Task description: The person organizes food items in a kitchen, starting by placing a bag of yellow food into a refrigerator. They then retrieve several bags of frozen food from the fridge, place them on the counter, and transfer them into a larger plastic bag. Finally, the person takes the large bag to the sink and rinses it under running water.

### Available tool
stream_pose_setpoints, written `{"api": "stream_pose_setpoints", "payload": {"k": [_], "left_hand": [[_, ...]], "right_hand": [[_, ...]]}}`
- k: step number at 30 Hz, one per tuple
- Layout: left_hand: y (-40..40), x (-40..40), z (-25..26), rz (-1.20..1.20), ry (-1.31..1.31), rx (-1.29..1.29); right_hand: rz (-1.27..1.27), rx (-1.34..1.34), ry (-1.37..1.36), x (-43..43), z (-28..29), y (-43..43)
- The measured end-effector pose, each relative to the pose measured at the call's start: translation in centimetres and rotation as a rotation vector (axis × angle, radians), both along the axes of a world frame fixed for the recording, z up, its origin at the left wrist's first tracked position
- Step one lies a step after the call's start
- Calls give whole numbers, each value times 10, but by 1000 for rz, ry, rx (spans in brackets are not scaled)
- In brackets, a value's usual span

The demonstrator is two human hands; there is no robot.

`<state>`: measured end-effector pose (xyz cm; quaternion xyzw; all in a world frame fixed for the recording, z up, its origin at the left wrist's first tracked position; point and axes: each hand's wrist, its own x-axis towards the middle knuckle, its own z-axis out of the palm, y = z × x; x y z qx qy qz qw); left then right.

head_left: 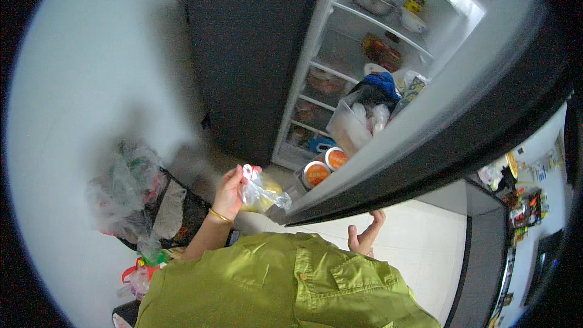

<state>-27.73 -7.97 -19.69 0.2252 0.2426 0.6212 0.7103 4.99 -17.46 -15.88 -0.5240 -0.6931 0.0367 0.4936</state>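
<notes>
My left hand (230,191), with a gold bangle at the wrist, grips the top of a clear plastic bag (262,191) that holds something yellow. My right hand (366,234) is beneath the outer edge of the fridge door (410,146), fingers apart, holding nothing that I can see. The refrigerator (314,68) stands open. Two containers with orange lids (316,174) sit low in the door, near the bag. Above them, a translucent bin (348,123) holds white plastic bags and a blue item.
Shelves hold a metal bowl (371,0) and a yellow package (414,3). Crumpled plastic bags (123,191) are heaped by the wall at left. A dark cabinet (487,237) and a rack of bottles (528,207) stand at right. Pale floor (419,237) shows below the door.
</notes>
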Motion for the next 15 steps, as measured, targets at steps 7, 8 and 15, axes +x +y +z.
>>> {"api": "stream_pose_setpoints", "payload": {"k": [7, 8, 15], "left_hand": [[8, -6, -40, -94, -88, -34], [10, -6, -43, -102, -94, -24], [14, 1, -46, -115, -95, -10]], "right_hand": [[-180, -116, 399, 14, -78, -66], [-251, -107, 476, 12, -80, -68], [-363, 79, 780, 38, -74, -49]]}}
